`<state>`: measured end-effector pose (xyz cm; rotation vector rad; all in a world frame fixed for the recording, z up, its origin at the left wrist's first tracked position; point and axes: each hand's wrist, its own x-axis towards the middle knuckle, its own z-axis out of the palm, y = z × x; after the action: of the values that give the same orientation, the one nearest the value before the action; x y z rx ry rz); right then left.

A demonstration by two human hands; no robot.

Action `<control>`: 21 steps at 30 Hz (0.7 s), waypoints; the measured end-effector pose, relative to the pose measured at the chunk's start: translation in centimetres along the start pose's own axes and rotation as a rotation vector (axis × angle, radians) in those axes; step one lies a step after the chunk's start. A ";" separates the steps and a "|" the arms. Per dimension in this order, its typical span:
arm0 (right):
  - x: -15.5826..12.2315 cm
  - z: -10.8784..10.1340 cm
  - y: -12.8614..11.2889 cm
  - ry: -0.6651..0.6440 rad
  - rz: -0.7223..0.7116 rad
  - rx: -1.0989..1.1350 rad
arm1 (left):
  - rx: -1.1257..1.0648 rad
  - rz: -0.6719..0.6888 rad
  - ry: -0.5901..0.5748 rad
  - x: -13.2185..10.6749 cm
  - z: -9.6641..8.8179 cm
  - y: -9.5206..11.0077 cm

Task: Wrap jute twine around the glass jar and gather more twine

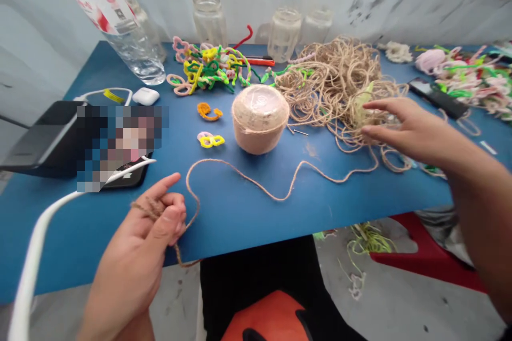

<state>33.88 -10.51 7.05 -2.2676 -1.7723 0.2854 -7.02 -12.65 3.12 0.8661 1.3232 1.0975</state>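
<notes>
Jute twine (282, 198) runs in a loose wavy line over the blue table from a big tangled twine heap (340, 64) to my left hand (146, 229). That hand is closed on the twine, which is looped round its fingers, with the index finger pointing out and a short end hanging below. My right hand (400, 122) hovers by the heap's right side, thumb and fingers apart, beside a pale yellow-green piece (362, 104). Mid-table sits an upside-down glass jar (261, 117), its sides wrapped in twine and its clear base facing up.
Behind stand a water bottle (124, 37) and glass jars (285, 34). Around lie pipe-cleaner shapes (216, 66), an orange cutter (256, 61), an earbud case (146, 96) and a black phone (438, 97). A white cable or arm (44, 229) crosses the left; a red stool (424, 256) stands below.
</notes>
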 end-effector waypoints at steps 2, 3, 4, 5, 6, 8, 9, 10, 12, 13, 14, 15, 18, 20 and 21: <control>-1.4 0.9 -1.5 -0.058 -0.172 -0.019 | -0.037 -0.024 -0.010 -0.5 0.7 -0.1; -2.3 1.3 -2.4 -0.110 -0.224 0.024 | -0.050 -0.022 -0.015 -0.9 1.1 -0.1; -3.3 1.7 -3.4 -0.174 -0.248 0.091 | -0.067 -0.010 -0.029 -1.2 1.5 -0.2; -4.6 2.1 -4.5 -0.279 -0.274 0.171 | -0.090 0.012 -0.046 -1.7 1.9 -0.4; -5.9 2.5 -5.8 -0.388 -0.293 0.236 | -0.124 0.039 -0.079 -2.2 2.3 -0.5; -8.4 3.3 -8.5 -0.629 -0.350 0.348 | -0.225 0.093 -0.183 -3.3 3.1 -0.8; -9.4 3.8 -9.7 -0.709 -0.387 0.407 | -0.276 0.110 -0.258 -3.9 3.6 -0.9; -10.3 4.4 -10.9 -0.759 -0.422 0.476 | -0.317 0.124 -0.333 -4.5 4.1 -1.0; -11.5 5.7 -12.6 -0.847 -0.490 0.662 | -0.329 0.127 -0.457 -5.7 5.0 -0.9; -11.8 6.4 -13.1 -0.865 -0.498 0.734 | -0.299 0.118 -0.486 -6.2 5.4 -0.7; -12.0 7.0 -13.4 -0.862 -0.509 0.796 | -0.251 0.113 -0.486 -6.6 5.7 -0.5; -12.2 7.5 -13.6 -0.860 -0.502 0.837 | -0.195 0.125 -0.481 -6.8 5.8 -0.3; -12.6 8.3 -13.3 -0.808 -0.450 0.903 | 0.011 0.189 -0.513 -6.8 5.3 -0.3; -12.9 8.1 -12.8 -0.801 -0.384 0.944 | 0.103 0.189 -0.614 -6.5 4.5 -1.1; -13.2 7.9 -12.6 -0.817 -0.331 0.983 | 0.119 0.173 -0.681 -6.3 4.1 -1.6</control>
<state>16.74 -19.80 3.49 -1.1701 -1.6513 1.7289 -2.28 -18.65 3.88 1.3184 0.7559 0.7483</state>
